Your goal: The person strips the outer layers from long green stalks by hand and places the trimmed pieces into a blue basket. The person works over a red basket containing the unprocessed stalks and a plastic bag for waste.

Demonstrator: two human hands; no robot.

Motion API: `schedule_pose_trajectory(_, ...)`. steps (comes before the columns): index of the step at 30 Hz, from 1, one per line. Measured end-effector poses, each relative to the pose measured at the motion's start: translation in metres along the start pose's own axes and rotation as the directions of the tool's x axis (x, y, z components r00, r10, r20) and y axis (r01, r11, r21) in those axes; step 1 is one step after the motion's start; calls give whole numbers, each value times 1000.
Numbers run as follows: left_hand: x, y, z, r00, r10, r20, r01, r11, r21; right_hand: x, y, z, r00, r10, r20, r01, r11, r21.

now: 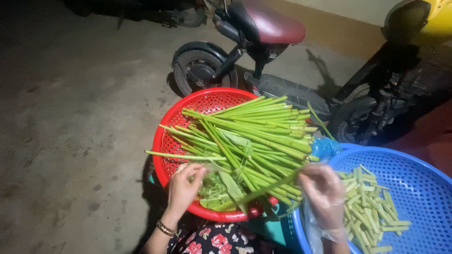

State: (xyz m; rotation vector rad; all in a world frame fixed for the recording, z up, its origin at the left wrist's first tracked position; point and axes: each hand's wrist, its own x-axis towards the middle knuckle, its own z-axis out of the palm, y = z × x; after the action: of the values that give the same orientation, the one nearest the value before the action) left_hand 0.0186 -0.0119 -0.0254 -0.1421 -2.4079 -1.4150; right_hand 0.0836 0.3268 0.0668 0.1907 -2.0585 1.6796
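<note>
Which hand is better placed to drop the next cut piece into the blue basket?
Right, probably. The right hand, in a clear plastic glove, sits at the rim of the blue basket beside the cut pieces. The left hand is over the red basket, farther away.

Dim night scene, lit from above, dark corners, blurred hands

A crumpled blue plastic bag (325,147) sits just above the right hand (324,190), wedged between the red basket (165,146) and the blue one (423,164). No labels, signs or screens show.
</note>
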Motion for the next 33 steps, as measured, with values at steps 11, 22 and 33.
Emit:
schedule_pose_trajectory(11, -21, 27, -14, 891, 390, 232, -381, 921, -86, -4, -9, 41, 993, 6, -118, 16, 982, 190)
schedule_pose_trajectory(22, -12, -8, 3, 910, 100, 402, 120, 865, -487, -4, -1, 43, 992, 79, -101, -44, 949, 312)
schedule_pose_trajectory(33, -9, -9, 8, 887, 10, 461, 57, 990, -132, 5, -1, 47, 996, 85, -15, -77, 956, 282)
